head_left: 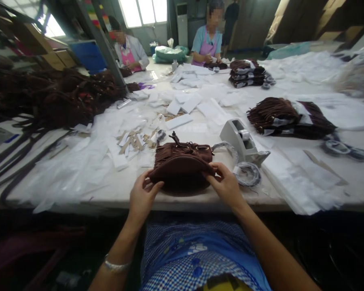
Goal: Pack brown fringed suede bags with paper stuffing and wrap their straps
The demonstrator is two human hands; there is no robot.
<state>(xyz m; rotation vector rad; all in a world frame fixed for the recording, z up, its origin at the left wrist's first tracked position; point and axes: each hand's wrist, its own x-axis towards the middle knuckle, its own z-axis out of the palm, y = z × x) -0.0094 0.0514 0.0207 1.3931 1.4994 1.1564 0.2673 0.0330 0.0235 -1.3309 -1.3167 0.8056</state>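
Observation:
A dark brown fringed handbag point(182, 171) lies at the near edge of the table, its smooth oval base turned toward me. My left hand point(144, 192) grips the base's left edge between thumb and fingers. At the opposite edge, my right hand point(224, 182) pinches the base's rim. The bag's drawstring and metal eyelets show on its far side. Just right of the bag sits a wrapped, coiled strap point(247, 174). Behind that coil stands a grey tape dispenser point(239, 139).
Stacked fringed bags point(291, 117) lie at the right, more point(247, 73) farther back. Clear plastic sheets point(75, 169) and cardboard strips point(135, 141) cover the left side. A brown bag heap point(57, 97) borders a metal post point(106, 44). Two people point(208, 42) work across the table.

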